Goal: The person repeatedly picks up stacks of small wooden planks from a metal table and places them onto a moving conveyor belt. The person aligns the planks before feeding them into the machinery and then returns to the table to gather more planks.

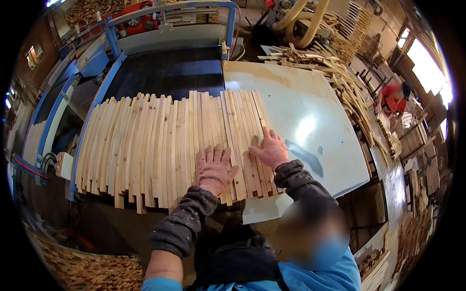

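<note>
Both gloved hands lie flat and open, gripping nothing: left hand (213,167) and right hand (270,149) press on the row of thin pale wooden slats (160,145) spread across the worktable (310,121). Slats look light, stiff, splintery; best gathered by their near ends.

I am wearing pink knitted gloves on my left hand (213,169) and right hand (271,150), dark dusty sleeve covers, blue shirt.

Left hand (212,167) and right hand (270,149) press flat on wooden slats (145,150).
</note>
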Demonstrator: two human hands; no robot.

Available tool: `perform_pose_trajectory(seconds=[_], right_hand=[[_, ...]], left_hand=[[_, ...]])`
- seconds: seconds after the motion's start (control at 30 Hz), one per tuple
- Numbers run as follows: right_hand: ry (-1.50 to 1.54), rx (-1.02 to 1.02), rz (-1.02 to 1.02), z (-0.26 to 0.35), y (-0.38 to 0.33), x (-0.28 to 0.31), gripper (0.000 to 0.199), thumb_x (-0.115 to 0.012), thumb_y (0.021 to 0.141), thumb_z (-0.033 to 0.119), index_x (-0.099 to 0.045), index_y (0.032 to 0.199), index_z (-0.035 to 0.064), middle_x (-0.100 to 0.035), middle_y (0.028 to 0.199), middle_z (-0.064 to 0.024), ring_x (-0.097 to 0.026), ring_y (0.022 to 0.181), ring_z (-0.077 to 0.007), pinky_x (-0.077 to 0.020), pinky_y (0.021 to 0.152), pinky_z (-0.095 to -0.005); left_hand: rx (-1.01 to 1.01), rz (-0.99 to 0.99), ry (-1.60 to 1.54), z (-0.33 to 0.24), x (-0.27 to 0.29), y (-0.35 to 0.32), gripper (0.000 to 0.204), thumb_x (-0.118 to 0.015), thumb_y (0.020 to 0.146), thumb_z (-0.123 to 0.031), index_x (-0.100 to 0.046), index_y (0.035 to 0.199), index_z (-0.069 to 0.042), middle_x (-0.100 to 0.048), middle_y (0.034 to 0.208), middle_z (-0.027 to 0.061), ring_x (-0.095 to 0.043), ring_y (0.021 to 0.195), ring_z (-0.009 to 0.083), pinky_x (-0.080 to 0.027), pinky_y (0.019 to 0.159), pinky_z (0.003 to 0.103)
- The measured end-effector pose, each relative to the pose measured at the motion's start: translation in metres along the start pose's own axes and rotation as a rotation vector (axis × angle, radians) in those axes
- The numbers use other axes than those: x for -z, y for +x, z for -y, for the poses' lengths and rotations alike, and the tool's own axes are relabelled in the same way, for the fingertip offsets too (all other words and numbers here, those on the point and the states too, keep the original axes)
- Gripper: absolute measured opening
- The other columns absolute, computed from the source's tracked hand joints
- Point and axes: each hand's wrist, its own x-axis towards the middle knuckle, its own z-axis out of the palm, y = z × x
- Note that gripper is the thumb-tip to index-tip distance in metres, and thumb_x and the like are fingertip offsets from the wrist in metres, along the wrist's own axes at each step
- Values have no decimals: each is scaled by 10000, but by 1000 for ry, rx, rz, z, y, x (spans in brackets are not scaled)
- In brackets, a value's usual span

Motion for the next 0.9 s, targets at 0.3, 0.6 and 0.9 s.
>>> perform_pose_trajectory(seconds=[0.3, 0.6, 0.9], right_hand=[[-134, 128, -101, 84, 48, -42, 884, -675, 951, 592, -444, 1643, 94, -419, 1670, -216, -320, 1581, -408, -198, 1272, -638], [-26, 120, -145, 49, 51, -38, 833, -686, 925, 489, -486, 1618, 72, -459, 1627, -194, -315, 1571, -407, -171, 1286, -645], [-61, 135, -137, 39, 55, -38, 880, -658, 975, 612, -441, 1657, 101, -411, 1692, -194, -290, 1601, -402, -162, 1294, -633]], left_hand=[[-38, -82, 87, -5, -4, 3, 820, -490, 1062, -631, -377, 1700, -130, -337, 1756, 179, -276, 1619, 402, -108, 1324, 600], [-52, -122, 133, -2, -9, 8, 800, -578, 1018, -574, -429, 1669, -133, -402, 1711, 159, -346, 1567, 392, -173, 1309, 584], [-69, -137, 80, -8, 1, 4, 788, -656, 985, -518, -479, 1635, -109, -436, 1684, 195, -353, 1561, 423, -168, 1309, 600]])
